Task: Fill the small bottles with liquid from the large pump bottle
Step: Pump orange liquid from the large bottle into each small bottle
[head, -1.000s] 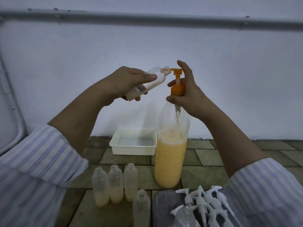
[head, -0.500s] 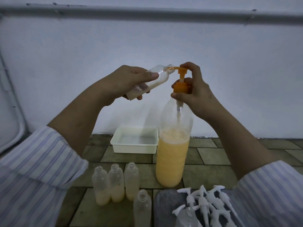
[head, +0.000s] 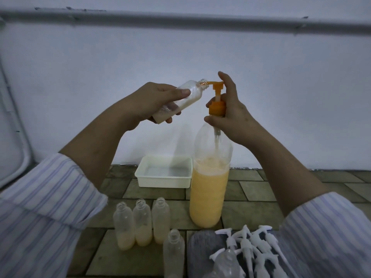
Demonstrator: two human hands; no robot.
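- The small bottle (head: 181, 100) is tilted, its open neck up against the spout of the orange pump (head: 216, 99); pale liquid sits in its lower end.
- The left hand (head: 154, 103) curls round that bottle's body, thumb on top.
- The right hand (head: 230, 113) grips the pump collar of the large pump bottle (head: 209, 189), forefinger raised by the pump head.
- Left of the large pump bottle's base stand three part-filled bottles (head: 141, 223), with an empty bottle (head: 173, 251) nearer the camera.
- Behind them sits a white tray (head: 163, 174).
- White pump caps (head: 251, 247) lie on a grey cloth (head: 200, 251), in front of the large pump bottle.
- All rests on a tiled floor (head: 253, 189) against a white wall (head: 180, 53).
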